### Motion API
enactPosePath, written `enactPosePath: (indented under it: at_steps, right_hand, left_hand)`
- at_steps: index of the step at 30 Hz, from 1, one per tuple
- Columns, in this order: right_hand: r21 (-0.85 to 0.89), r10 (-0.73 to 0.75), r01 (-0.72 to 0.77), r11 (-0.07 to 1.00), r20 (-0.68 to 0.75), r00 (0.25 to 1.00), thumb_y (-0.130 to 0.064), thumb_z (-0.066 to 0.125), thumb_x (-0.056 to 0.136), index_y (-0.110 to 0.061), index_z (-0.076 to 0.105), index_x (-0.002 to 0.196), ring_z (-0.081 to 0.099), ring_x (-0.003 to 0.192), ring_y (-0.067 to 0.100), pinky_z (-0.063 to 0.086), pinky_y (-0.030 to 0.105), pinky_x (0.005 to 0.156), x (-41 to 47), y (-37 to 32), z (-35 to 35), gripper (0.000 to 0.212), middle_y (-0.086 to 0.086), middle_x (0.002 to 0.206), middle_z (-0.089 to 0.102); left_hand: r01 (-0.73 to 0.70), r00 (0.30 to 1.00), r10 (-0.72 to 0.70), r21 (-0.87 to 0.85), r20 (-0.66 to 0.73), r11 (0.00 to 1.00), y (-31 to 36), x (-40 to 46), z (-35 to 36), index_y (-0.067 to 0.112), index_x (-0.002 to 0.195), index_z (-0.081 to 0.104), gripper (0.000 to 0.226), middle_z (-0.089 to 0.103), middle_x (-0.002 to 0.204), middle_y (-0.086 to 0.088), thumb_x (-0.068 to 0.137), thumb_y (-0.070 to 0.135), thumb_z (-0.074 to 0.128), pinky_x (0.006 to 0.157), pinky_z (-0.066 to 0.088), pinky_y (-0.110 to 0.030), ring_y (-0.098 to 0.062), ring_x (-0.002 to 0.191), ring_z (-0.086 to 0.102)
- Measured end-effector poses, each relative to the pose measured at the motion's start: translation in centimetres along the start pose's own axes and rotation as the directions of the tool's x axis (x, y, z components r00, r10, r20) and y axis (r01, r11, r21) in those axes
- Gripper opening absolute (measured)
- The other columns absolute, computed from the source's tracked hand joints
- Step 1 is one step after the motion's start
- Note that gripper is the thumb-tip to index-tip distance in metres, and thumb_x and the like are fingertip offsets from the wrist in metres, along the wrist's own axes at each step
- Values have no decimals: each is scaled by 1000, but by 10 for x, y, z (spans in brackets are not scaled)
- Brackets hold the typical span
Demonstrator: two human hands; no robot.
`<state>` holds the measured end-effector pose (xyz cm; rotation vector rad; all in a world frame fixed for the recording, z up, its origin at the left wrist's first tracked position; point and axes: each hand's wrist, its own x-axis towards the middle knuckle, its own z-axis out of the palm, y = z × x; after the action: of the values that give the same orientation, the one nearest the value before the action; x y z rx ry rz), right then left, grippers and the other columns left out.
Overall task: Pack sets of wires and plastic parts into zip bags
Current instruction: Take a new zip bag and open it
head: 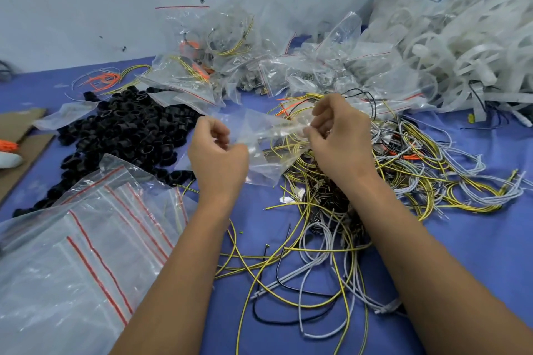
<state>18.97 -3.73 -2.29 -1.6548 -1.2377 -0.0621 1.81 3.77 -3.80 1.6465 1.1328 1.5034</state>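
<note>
I hold a clear zip bag (264, 138) stretched between both hands above the blue table. My left hand (216, 153) pinches its left end with curled fingers. My right hand (337, 135) pinches the right end. The bag hangs crumpled below the hands; I cannot tell what is inside it. Under my right hand lies a tangle of yellow, grey, black and orange wires (360, 196). A heap of black plastic rings (129, 130) lies to the left of my left hand.
A stack of empty red-striped zip bags (86, 253) lies at the near left. Filled bags (230, 57) pile up at the back by the wall. White plastic strips (461, 46) fill the back right. Cardboard (23, 135) sits at the left edge.
</note>
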Motion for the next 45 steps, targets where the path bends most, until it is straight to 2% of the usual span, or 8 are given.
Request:
enactPosePath:
  at_steps: [3, 7, 13, 21, 26, 34, 40, 45]
  right_hand:
    - [54, -28, 31, 998, -68, 997, -28, 78, 89, -12, 64, 91, 60, 65, 11, 48, 21, 63, 5, -2, -7, 21, -2, 75, 67]
    - [-267, 36, -105, 958, -250, 968, -24, 66, 95, -14, 68, 96, 65, 80, 26, 46, 33, 69, 17, 19, -30, 9, 4, 86, 72]
    - [-563, 307, -293, 773, -74, 949, -26, 67, 94, -9, 76, 104, 65, 101, 41, 54, 44, 88, 21, 37, -44, 22, 19, 104, 73]
    - [-373, 315, -340, 863, -128, 940, -25, 70, 93, -14, 77, 96, 68, 92, 32, 56, 40, 83, 21, 36, -45, 14, 10, 94, 75]
    - [65, 256, -248, 967, -276, 927, -21, 67, 94, -14, 68, 92, 71, 65, 19, 59, 38, 66, 24, 32, -45, 7, -1, 76, 74]
    - [369, 315, -211, 905, -249, 916, -23, 69, 93, -26, 62, 82, 65, 76, 16, 57, 47, 72, 25, 29, -44, 13, 3, 83, 72]
    - [705, 385, -147, 694, -190, 903, -13, 50, 105, -21, 47, 94, 70, 65, 24, 47, 27, 42, 27, 19, -48, 14, 6, 88, 76]
    - [557, 396, -304, 773, -49, 917, -19, 49, 107, -25, 48, 94, 46, 39, 14, 32, 18, 41, 26, 24, -41, 14, 0, 60, 67]
  left_hand:
    - [19, 1000, -18, -28, 8, 999, -1, -1, 0, 9, 82, 48, 20, 44, 74, 1, 63, 8, 53, 61, 37, -14, -7, 60, 35]
    - [-6, 987, 16, -62, 162, 998, 0, -9, 10, 18, 79, 44, 21, 47, 69, 14, 71, 7, 59, 58, 40, -18, -5, 58, 41]
    - [-67, 959, 72, -27, 276, 997, 3, -21, 19, 12, 83, 49, 16, 54, 73, 0, 74, 17, 61, 57, 42, -24, -28, 65, 52]
    - [-85, 950, 77, 14, 303, 996, 2, -21, 20, 12, 79, 50, 13, 56, 73, -6, 79, 20, 61, 58, 43, -32, -30, 67, 54]
    - [-73, 960, 65, 19, 272, 997, 4, -21, 19, 12, 76, 50, 12, 55, 68, -6, 80, 18, 59, 60, 46, -37, -31, 63, 56]
    - [-18, 965, 13, 18, 261, 1000, 8, -21, 17, 16, 75, 49, 13, 56, 69, -18, 83, 19, 58, 62, 51, -51, -40, 59, 58]
    - [3, 966, -5, 6, 257, 1000, 8, -21, 17, 15, 75, 49, 13, 56, 70, -18, 84, 18, 58, 61, 51, -52, -40, 60, 57]
    - [35, 967, -36, 10, 251, 999, 8, -21, 16, 15, 77, 50, 9, 54, 67, -11, 82, 15, 58, 61, 52, -54, -36, 59, 56]
